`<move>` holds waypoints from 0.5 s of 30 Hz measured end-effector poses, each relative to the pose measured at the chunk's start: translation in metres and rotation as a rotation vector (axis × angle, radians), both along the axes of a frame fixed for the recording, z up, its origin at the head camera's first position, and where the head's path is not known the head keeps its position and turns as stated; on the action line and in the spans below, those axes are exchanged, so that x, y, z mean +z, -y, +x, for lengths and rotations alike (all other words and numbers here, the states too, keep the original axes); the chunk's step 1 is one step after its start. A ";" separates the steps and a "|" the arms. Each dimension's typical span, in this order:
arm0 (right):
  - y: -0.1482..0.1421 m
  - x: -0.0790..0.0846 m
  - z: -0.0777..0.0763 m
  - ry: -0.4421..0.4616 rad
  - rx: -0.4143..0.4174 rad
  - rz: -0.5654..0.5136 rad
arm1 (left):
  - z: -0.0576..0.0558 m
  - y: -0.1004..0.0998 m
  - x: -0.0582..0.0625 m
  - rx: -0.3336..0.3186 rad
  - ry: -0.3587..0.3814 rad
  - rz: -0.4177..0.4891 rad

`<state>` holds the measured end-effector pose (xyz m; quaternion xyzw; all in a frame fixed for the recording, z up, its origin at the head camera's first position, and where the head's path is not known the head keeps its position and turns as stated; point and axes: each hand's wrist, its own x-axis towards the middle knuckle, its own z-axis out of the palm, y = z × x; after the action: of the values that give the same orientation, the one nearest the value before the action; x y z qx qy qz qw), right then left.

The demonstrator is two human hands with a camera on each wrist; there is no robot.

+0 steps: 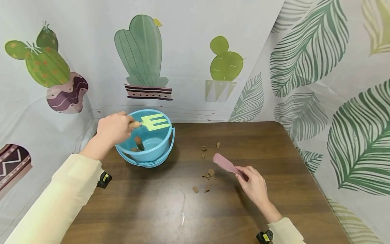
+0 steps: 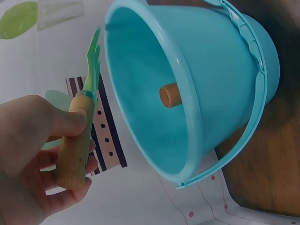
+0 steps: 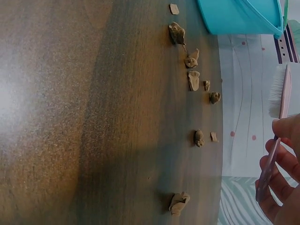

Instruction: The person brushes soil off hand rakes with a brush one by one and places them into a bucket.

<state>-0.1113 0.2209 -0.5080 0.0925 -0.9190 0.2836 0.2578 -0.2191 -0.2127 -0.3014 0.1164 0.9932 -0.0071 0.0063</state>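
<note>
My left hand point(image 1: 114, 128) grips the wooden handle of a small hand fork point(image 1: 155, 122) with yellow-green tines. It holds the fork over the mouth of a light blue bucket point(image 1: 150, 155) at the back left of the table. Inside the bucket stands a brown wooden handle point(image 2: 170, 95); its lower end is hidden in the left wrist view. My right hand point(image 1: 254, 186) holds a pink brush point(image 1: 223, 162) by its handle, raised above the table. White bristles show along the brush point(image 3: 277, 91) in the right wrist view. Several brown crumbs point(image 1: 211, 172) lie left of it.
The dark wooden table point(image 1: 146, 210) bears a shiny clear streak point(image 1: 182, 217) near its front. A pale cloth point(image 1: 189, 67) printed with cacti and leaves hangs behind the table and along its sides. The bucket's blue carrying handle point(image 2: 255, 117) hangs down against its side.
</note>
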 end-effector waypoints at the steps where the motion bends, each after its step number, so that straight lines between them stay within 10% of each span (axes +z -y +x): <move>1: 0.000 0.000 0.000 0.000 0.000 0.000 | -0.001 0.000 0.000 0.006 0.002 -0.004; 15: -0.001 -0.001 0.001 0.003 -0.002 -0.002 | -0.016 0.001 -0.008 0.051 0.050 -0.050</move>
<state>-0.1099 0.2219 -0.5085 0.0908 -0.9192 0.2843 0.2569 -0.2349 -0.2135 -0.3091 0.0910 0.9949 -0.0287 0.0341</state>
